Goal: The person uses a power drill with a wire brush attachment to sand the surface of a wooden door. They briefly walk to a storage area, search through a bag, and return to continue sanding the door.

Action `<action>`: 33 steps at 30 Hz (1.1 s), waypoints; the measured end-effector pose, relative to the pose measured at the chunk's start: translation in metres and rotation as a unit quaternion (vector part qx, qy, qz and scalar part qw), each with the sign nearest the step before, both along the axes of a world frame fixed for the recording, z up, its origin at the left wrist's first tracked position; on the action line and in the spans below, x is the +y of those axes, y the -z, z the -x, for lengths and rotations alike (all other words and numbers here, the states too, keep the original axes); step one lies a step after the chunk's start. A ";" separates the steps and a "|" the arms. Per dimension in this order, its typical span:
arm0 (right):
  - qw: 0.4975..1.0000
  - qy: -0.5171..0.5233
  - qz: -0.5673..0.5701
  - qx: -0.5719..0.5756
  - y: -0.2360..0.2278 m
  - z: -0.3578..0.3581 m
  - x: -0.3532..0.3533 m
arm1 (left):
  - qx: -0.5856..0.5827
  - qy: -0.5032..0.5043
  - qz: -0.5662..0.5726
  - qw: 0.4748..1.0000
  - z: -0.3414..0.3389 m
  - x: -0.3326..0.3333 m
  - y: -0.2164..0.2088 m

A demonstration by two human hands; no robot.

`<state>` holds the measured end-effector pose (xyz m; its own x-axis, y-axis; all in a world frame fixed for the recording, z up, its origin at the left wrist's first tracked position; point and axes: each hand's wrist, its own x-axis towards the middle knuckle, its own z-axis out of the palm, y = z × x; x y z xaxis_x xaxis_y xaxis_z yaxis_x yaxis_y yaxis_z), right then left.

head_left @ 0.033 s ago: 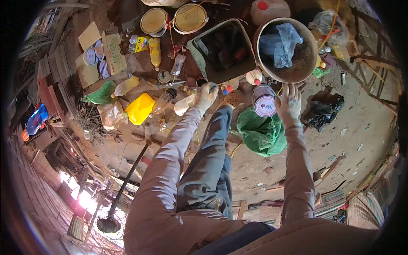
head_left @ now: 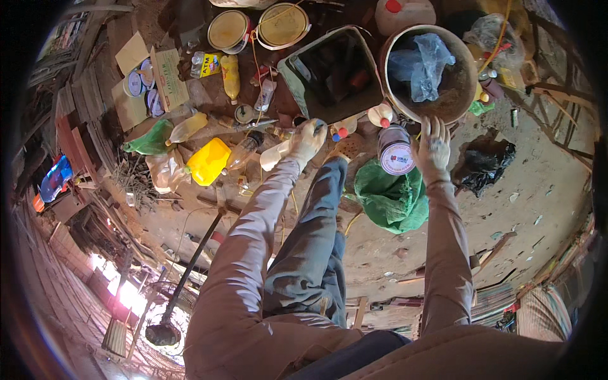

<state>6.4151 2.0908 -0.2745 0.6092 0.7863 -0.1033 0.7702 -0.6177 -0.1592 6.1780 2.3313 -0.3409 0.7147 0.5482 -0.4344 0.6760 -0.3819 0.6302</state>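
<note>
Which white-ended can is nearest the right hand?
The can beside the right hand, by the green bag; the other cans sit far left in the cardboard box.

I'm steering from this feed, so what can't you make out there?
Head view:
Left hand: its curled shape hides most of whatever it may hold.
Right hand: fingertip contact with the round basin is too small to confirm.
Rectangular tub: shadow obscures its contents.
Blue plastic bag: hides part of the basin's floor.
Pale object: cut off by the top edge.
</note>
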 end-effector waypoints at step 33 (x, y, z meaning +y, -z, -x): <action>0.983 0.077 0.098 0.134 0.114 0.024 -0.001 | 0.215 0.189 0.048 0.957 -0.109 0.021 0.177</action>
<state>6.3906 2.0893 -0.3885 0.6493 0.6358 -0.4173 0.6120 -0.7626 -0.2095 6.2874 2.3522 -0.5179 0.5973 0.2282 -0.7688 0.7061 -0.6042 0.3692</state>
